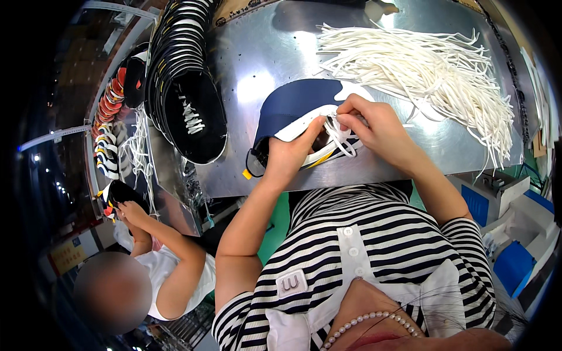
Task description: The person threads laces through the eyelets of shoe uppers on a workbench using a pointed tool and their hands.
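Note:
A navy and white shoe upper (295, 102) lies on its side on the metal table before me, with yellow trim along its lower edge. My left hand (290, 153) is wrapped over its near side, fingers inside the opening and thumb up against the white eyelet strip. At that strip my right hand (377, 126) pinches a white shoelace (346, 145), thumb and forefinger pressed together. Loops of the lace hang below the fingertips. Part of the upper is hidden behind my hands.
Loose white laces (415, 70) are piled at the far right of the metal table (243, 175). A tall row of nested black shoe uppers (196, 126) stands at the left. Beyond it, a co-worker's hands (130, 213) hold another shoe upper. Blue and grey bins (515, 266) sit lower right.

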`<state>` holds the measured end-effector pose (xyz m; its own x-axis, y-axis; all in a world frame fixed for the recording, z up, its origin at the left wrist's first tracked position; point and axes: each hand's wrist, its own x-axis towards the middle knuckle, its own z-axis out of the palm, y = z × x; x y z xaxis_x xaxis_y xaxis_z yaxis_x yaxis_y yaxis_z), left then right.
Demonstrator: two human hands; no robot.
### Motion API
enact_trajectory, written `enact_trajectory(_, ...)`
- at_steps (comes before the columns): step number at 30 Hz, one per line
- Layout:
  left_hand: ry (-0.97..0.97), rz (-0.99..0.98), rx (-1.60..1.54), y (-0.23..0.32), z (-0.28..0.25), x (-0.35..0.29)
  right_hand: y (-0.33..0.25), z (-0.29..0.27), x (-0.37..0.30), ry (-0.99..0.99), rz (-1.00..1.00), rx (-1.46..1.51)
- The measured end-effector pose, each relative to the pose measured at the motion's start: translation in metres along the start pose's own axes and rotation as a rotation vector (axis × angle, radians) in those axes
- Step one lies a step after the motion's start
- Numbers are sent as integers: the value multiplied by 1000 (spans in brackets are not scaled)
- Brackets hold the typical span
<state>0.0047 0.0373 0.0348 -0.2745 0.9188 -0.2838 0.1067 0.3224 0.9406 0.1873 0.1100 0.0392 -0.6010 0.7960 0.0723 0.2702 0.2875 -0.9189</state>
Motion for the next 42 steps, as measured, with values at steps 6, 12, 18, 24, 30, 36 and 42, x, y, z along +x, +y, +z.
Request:
enact_trajectory(6,-30,93,-20,-10,7,-14,1,2,-2,-89,42,-226)
enact_trajectory(12,-60,402,150,-27,14,-11,9,23,7,-69,-115,-468)
enact_trajectory(18,-112,-151,32,-7,-46,-15,-27,9,16,-43,-59,-252)
enact_trajectory(24,-212,-262,-191,21,-75,-96,-61,73,-39,57,61,149)
enact_trajectory(30,8,-140,-233,20,-59,-128,-84,76,-68,-39,-69,17)
enact_trajectory(36,-471,-244,-384,45,-79,-113,-50,81,-49,129,-59,-216)
enact_trajectory(42,-477,225,-727,48,-136,-98,10,73,48,269,-17,-256)
